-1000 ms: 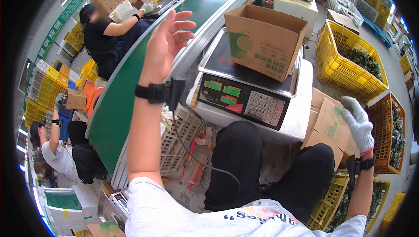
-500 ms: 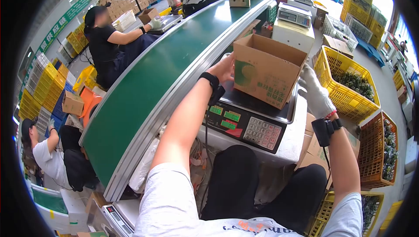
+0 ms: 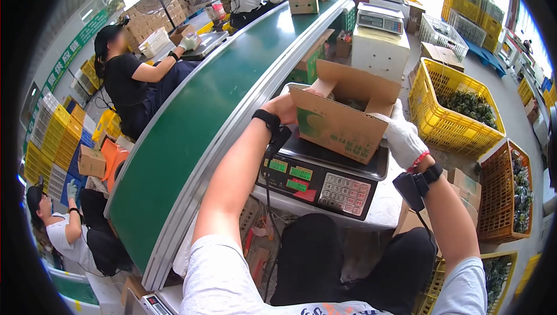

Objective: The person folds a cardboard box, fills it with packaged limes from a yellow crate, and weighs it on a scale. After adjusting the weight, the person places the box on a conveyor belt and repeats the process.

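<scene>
A cardboard box (image 3: 331, 126) with green print stands with its top open on a digital scale (image 3: 316, 186). Its side flaps lean inward, and only a little of the dark contents shows between them. My left hand (image 3: 282, 108), bare, grips the box at its left upper edge; some fingers are hidden behind the cardboard. On the opposite side, my right hand (image 3: 401, 136) wears a white knit glove with a red cuff edge. Its fingers close on the right flap at the box's corner. The scale's green displays are lit, but I cannot read them surely.
A green conveyor belt (image 3: 197, 123) runs along my left, carrying another box (image 3: 303, 1) farther up. Yellow crate (image 3: 449, 123) and orange crate (image 3: 493, 199) of dark produce stand at right. Co-workers sit beyond the belt, one in black (image 3: 130, 71). Another scale (image 3: 380, 19) is ahead.
The box's side flaps, upright before, now lean inward. My right hand, spread beside the box earlier, has closed on the right flap. The view has shifted slightly.
</scene>
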{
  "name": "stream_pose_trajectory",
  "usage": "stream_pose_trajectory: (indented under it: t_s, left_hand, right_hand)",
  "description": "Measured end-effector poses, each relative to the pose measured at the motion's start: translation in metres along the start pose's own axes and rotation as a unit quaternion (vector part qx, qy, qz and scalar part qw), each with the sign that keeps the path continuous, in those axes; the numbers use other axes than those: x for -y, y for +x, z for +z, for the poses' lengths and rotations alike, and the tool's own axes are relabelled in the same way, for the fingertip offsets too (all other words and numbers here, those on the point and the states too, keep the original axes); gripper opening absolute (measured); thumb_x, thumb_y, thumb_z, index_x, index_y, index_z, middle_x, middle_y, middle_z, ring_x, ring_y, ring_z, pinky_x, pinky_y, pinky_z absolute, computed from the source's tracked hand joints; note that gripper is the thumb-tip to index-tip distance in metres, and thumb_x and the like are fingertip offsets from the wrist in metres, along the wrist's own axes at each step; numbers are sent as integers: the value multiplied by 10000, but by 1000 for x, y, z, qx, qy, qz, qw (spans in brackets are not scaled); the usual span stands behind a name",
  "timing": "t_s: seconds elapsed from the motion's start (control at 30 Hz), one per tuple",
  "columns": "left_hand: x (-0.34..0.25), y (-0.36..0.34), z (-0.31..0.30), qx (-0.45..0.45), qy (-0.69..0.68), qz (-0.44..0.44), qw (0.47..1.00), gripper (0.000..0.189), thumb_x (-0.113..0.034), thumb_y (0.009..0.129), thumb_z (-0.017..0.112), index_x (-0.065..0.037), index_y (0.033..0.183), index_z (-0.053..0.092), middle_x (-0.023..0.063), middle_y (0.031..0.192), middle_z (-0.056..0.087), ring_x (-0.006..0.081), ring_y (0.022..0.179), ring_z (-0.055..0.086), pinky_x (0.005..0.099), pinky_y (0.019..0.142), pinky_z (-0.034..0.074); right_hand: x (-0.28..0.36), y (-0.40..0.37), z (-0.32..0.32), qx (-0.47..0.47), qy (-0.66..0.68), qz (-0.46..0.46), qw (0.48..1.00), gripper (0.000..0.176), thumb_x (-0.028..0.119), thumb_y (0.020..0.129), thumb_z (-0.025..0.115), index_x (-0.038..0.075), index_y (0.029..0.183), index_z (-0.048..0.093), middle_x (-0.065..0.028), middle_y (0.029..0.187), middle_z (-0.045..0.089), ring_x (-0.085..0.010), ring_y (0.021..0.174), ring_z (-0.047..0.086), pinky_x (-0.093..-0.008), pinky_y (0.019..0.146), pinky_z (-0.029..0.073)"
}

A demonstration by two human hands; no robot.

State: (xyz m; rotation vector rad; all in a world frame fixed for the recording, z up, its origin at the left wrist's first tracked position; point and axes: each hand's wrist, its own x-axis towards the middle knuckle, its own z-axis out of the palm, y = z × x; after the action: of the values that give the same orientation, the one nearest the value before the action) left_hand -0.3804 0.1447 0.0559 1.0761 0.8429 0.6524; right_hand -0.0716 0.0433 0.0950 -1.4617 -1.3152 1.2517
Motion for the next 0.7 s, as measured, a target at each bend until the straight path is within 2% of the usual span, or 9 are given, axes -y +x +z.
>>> stream_pose_trajectory:
  t_s: [0.03, 0.13, 0.2, 0.3, 0.33, 0.5, 0.6, 0.67, 0.7]
  left_hand:
    - [-2, 0, 3, 3, 18, -1, 1000, 393, -437, 1022, 562, -115, 1237, 621, 37, 1210, 676, 219, 1088, 643, 455, 880, 526]
    - [1, 10, -13, 7, -27, -82, 996, 221, -322, 1013, 600, -139, 1131, 634, 4, 1124, 675, 184, 1003, 634, 433, 860, 506]
    - [-8, -5, 10, -23, 12, -81, 996, 295, -395, 987, 601, -125, 1103, 631, 31, 1085, 684, 209, 945, 645, 428, 790, 518]
    - [-19, -24, 32, -36, 128, -102, 986, 628, -629, 880, 594, -81, 1182, 647, 126, 1038, 720, 276, 772, 665, 420, 622, 502]
    - [-21, -26, 37, -37, 130, -99, 986, 628, -629, 880, 594, -81, 1182, 647, 126, 1038, 720, 276, 772, 665, 420, 622, 502]
    - [-29, -28, 56, -35, 67, -100, 992, 640, -611, 895, 588, -59, 1216, 631, 151, 1124, 708, 330, 885, 688, 451, 761, 568]
    - [-26, -29, 56, -19, 38, -74, 996, 608, -581, 901, 595, -63, 1218, 624, 141, 1179, 690, 315, 963, 680, 460, 842, 559]
    - [-19, -31, 62, 2, 13, -64, 998, 583, -561, 907, 597, -69, 1219, 622, 132, 1202, 683, 298, 1000, 674, 462, 876, 546]
    - [-15, -37, 68, -39, -7, -26, 999, 571, -545, 908, 599, -73, 1229, 624, 122, 1195, 687, 281, 1012, 671, 459, 897, 535]
  right_hand:
    - [-2, 0, 0, 12, 14, -22, 1000, 844, 433, 833, 764, 133, 1507, 353, -135, 1259, 618, -219, 1069, 635, -333, 825, 552]
    - [-2, -6, 4, -11, 38, -35, 999, 773, 347, 806, 779, 108, 1451, 425, -141, 1203, 650, -200, 1024, 653, -328, 829, 551]
    - [-6, -8, 8, -41, 58, -53, 996, 718, 296, 788, 792, 86, 1397, 474, -135, 1158, 663, -195, 998, 653, -335, 839, 550]
    - [-8, -19, 11, -50, 106, -89, 989, 641, 229, 773, 790, 49, 1321, 510, -132, 1136, 663, -198, 986, 645, -342, 847, 546]
    - [-11, -22, 11, -55, 124, -107, 985, 627, 217, 771, 789, 40, 1306, 513, -135, 1133, 662, -198, 984, 643, -342, 850, 545]
    - [-25, -24, 7, -54, 209, -132, 968, 624, 206, 769, 785, 29, 1299, 508, -136, 1110, 657, -200, 989, 634, -345, 864, 535]
    - [-28, -22, -2, -38, 108, -177, 978, 624, 264, 804, 762, 28, 1316, 497, -139, 1130, 658, -202, 1015, 633, -344, 880, 529]
    - [-24, -22, -6, -53, 12, -132, 990, 640, 334, 837, 728, 29, 1351, 499, -150, 1166, 662, -203, 1040, 632, -339, 884, 525]
    - [-30, -14, -5, -36, 84, -86, 992, 671, 414, 874, 704, 34, 1390, 505, -137, 1198, 665, -191, 1054, 632, -331, 918, 507]
